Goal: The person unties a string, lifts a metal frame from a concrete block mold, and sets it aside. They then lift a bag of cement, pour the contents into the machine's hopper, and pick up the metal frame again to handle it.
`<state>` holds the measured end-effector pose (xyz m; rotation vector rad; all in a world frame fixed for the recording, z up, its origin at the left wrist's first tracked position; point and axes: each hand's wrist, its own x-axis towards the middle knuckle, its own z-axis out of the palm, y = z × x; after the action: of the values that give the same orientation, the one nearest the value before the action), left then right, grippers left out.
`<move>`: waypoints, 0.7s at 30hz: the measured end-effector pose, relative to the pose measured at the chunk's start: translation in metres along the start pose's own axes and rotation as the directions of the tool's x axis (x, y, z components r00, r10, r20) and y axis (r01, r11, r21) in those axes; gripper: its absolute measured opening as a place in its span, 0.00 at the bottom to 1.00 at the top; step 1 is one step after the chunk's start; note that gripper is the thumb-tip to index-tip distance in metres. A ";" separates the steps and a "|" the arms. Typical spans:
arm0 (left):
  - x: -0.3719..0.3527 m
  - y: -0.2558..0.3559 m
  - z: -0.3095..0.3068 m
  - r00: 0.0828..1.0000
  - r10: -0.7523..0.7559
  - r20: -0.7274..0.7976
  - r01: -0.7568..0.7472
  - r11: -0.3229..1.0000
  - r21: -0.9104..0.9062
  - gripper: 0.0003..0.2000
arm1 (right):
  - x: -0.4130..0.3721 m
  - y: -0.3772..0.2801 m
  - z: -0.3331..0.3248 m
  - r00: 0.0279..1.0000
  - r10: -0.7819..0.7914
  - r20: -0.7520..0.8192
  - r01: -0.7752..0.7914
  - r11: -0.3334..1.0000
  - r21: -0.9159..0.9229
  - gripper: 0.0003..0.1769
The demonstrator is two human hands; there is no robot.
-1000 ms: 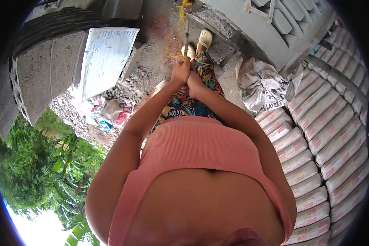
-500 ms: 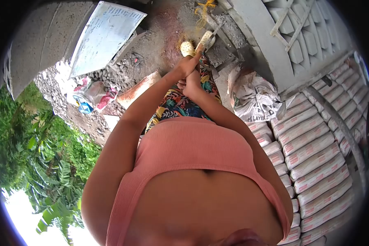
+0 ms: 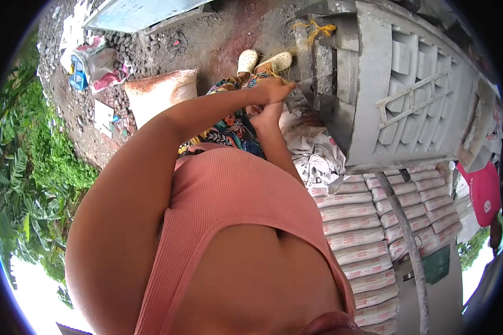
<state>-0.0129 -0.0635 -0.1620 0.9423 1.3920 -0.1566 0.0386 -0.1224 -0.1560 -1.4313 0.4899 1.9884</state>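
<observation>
My left hand [image 3: 273,90] reaches across in front of my thighs, its fingers closed and its thumb side pointing right. A thin, pale, straight strip [image 3: 314,79] sticks out past it toward the grey concrete block; I cannot tell what kind of tool it is. Close below, my right hand [image 3: 266,114] is closed too, pressed against the left hand, and what lies inside its fingers is hidden. Loose yellow twine strands [image 3: 271,70] show just beyond the hands, over my cream clogs [image 3: 275,61]. More yellow twine [image 3: 321,30] hangs at the block's upper end.
To the right stands a grey concrete panel [image 3: 369,84] with blocky openings. White sacks [image 3: 355,237] lie stacked below it, crossed by a grey pole [image 3: 405,223]. A crumpled printed sack [image 3: 318,167] is near my right arm. Left are a stained white sack [image 3: 162,92] and gravel.
My view has swung to the right, so the concrete panel and sack stacks sit further left and more of them shows. Both hands stay closed together, with the thin strip now pointing rightward.
</observation>
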 end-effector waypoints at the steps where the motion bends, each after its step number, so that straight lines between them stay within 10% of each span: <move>1: -0.002 0.005 0.007 0.998 0.059 -0.009 -0.059 0.998 0.030 0.31 | -0.006 -0.002 -0.008 1.000 -0.013 -0.003 0.013 1.000 -0.016 0.27; 6: -0.004 -0.011 0.036 0.987 0.136 0.086 -0.145 0.984 0.107 0.31 | -0.026 0.007 -0.029 0.993 0.035 -0.112 -0.032 0.999 0.027 0.24; 11: 0.018 -0.010 -0.023 0.974 -0.016 -0.227 -0.020 0.988 -0.154 0.34 | 0.006 -0.024 0.026 0.991 0.123 0.055 -0.111 0.978 -0.176 0.20; 14: 0.011 0.000 -0.004 0.950 -0.021 -0.313 0.023 1.000 0.003 0.32 | -0.011 -0.017 0.018 0.998 0.036 0.046 -0.030 0.992 -0.121 0.19; 18: -0.012 0.005 0.034 0.991 0.092 0.102 -0.102 0.990 0.099 0.35 | -0.040 -0.006 -0.020 0.994 0.062 -0.087 -0.058 0.997 0.048 0.22; 21: 0.002 -0.014 0.040 0.998 0.053 -0.019 -0.053 0.999 0.004 0.33 | -0.025 -0.002 -0.028 0.998 0.058 -0.037 -0.060 0.997 -0.045 0.22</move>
<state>0.0099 -0.0967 -0.1747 0.9845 1.3839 -0.1103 0.0650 -0.1451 -0.1419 -1.4991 0.5101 2.0358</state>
